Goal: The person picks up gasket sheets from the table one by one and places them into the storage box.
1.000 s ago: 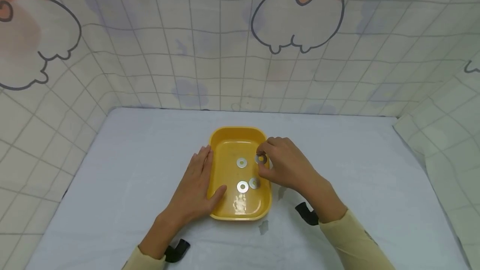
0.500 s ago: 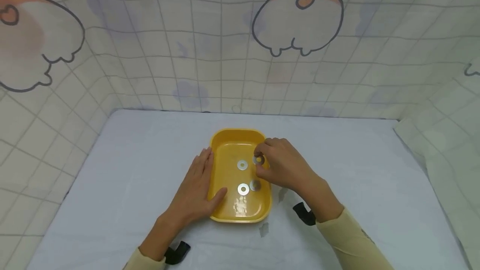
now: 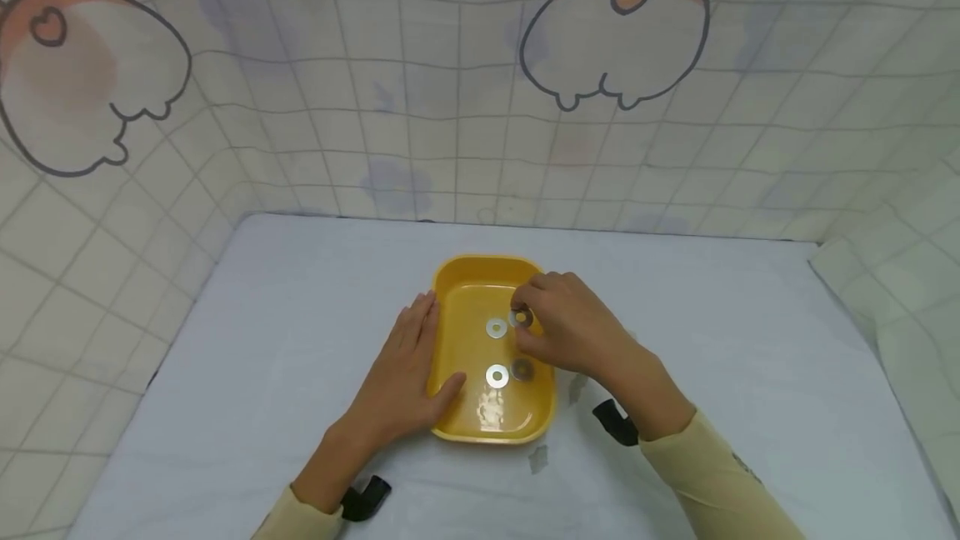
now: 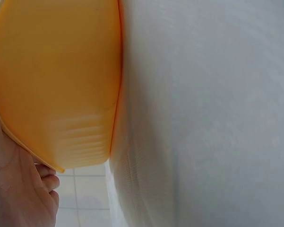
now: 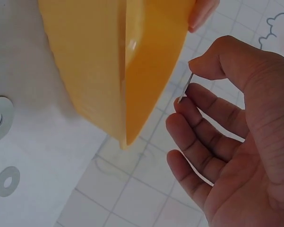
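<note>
A yellow tray (image 3: 465, 315) stands on the white cloth between my hands. Along its left rim lies my left hand (image 3: 397, 373), fingers stretched out and thumb reaching over the inside. My right hand (image 3: 577, 327) pinches a flat metal washer (image 3: 521, 318) between thumb and fingertips, above the tray's right side. The right wrist view shows that held washer (image 5: 185, 88) nearly edge-on. Three washers lie apart in the tray: an upper washer (image 3: 497, 328), a lower washer (image 3: 497, 376) and a darker washer (image 3: 522, 369) beside it.
Loose washers (image 5: 8, 181) lie on the cloth outside the tray, seen in the right wrist view; the right hand or arm hides them from the head view. Grey patches (image 3: 538, 459) mark the cloth near the tray. A tile-patterned curtain (image 3: 465, 140) bounds the table's back and sides.
The head view has shifted slightly. Both hands keep their places at the tray, and the right hand still pinches the washer above it, with little visible movement.
</note>
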A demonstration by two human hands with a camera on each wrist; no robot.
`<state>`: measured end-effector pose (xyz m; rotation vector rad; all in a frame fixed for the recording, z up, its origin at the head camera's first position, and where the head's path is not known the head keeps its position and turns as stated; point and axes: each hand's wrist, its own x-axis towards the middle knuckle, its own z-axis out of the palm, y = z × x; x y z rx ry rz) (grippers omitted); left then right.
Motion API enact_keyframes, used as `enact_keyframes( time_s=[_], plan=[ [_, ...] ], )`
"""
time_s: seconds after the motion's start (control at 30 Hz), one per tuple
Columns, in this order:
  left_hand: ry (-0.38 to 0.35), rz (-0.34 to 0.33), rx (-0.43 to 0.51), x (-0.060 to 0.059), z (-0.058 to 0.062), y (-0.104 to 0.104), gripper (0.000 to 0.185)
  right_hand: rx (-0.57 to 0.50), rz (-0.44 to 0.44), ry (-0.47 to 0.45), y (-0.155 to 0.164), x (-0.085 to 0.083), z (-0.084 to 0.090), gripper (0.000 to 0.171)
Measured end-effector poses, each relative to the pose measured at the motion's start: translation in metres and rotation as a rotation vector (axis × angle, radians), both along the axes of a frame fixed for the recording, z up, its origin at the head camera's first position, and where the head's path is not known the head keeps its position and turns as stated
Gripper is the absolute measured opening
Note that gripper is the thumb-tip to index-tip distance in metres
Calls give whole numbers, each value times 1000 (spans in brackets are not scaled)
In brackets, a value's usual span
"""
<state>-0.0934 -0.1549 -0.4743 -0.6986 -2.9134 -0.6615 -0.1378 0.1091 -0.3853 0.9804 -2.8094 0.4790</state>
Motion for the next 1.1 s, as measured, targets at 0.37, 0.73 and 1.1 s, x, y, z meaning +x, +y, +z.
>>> enact_keyframes(
  time_s=[0.37, 0.73, 1.1],
  plan=[
    [-11, 6, -6, 0, 2, -1, 98, 78, -70, -131, 3, 6, 8, 33],
    [-11, 13, -12, 1, 3, 0, 98, 78, -174, -185, 22, 13, 7, 33],
    [-9, 16, -10, 1, 4, 0, 99, 67, -263, -233, 48, 16, -7, 34]
  ],
)
